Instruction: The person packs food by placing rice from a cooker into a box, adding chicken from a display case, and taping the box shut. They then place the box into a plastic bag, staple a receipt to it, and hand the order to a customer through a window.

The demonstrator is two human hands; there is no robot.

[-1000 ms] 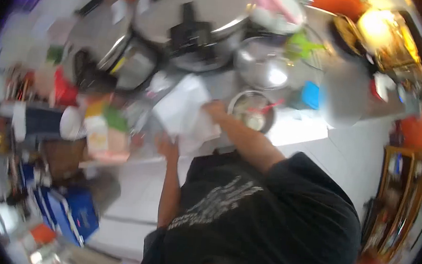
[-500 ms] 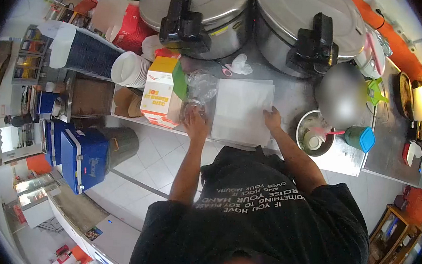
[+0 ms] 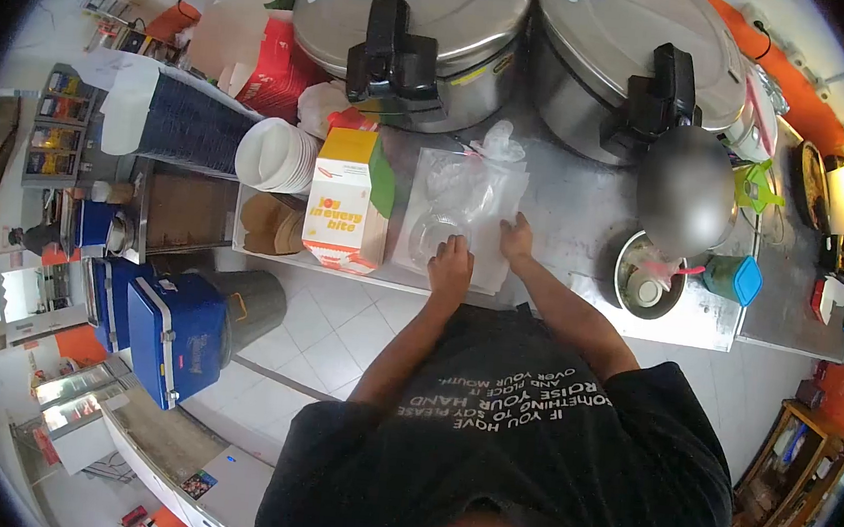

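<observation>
White paper sheets [image 3: 495,255] lie on the steel counter, with a crinkled clear plastic bag [image 3: 457,188] on top. A round clear shape shows in the bag's lower part. My left hand [image 3: 451,263] has its fingers bent together on the lower right edge of the plastic. At the sheets' right edge rests my right hand [image 3: 515,240], fingers partly spread, with nothing visible held in it. Just left of the sheets stands a white and orange printed carton [image 3: 347,204].
Two large steel cookers [image 3: 455,56] with black handles stand behind. Stacked white tubs [image 3: 276,155] are left of the carton. To the right are a metal bowl [image 3: 630,300], a blue-lidded container [image 3: 734,279] and a blurred grey oval [image 3: 687,191].
The plastic bag has moved right onto the sheets, together with my left hand. The sheets have shifted left, and my right hand has followed their edge. The view has shifted slightly.
</observation>
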